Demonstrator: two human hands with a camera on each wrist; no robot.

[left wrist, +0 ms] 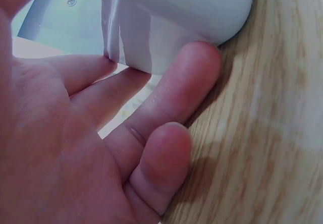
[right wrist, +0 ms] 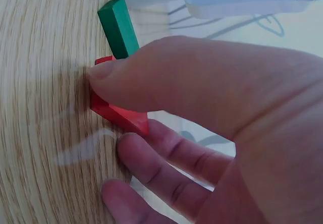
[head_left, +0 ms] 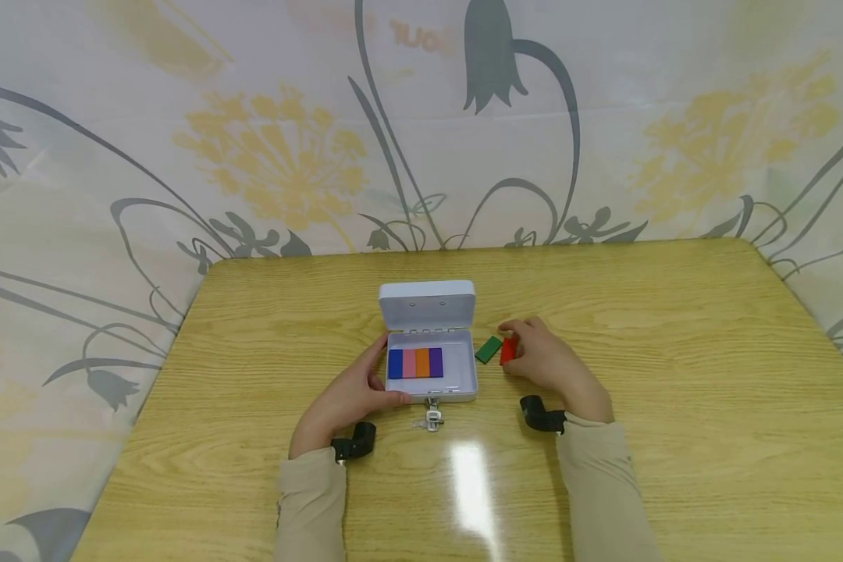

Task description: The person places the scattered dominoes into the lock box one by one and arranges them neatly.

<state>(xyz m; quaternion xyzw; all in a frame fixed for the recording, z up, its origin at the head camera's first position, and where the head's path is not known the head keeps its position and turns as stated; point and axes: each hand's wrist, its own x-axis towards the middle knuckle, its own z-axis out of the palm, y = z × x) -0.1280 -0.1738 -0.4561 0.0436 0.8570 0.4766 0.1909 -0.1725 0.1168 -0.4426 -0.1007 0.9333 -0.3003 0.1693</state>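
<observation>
A small white cash box stands on the table with its lid raised at the back. Inside, on the left of its floor, a blue block, a pink block, an orange block and a purple block lie side by side. My left hand grips the box's left end, thumb at the front corner and fingers along the side. Right of the box, my right hand pinches a flat red block between thumb and fingers, at table level. A green block lies between it and the box.
Keys hang at the lock on the box's front. The wooden table meets a flower-patterned cloth at its back edge. Black wrist mounts sit near both sleeves.
</observation>
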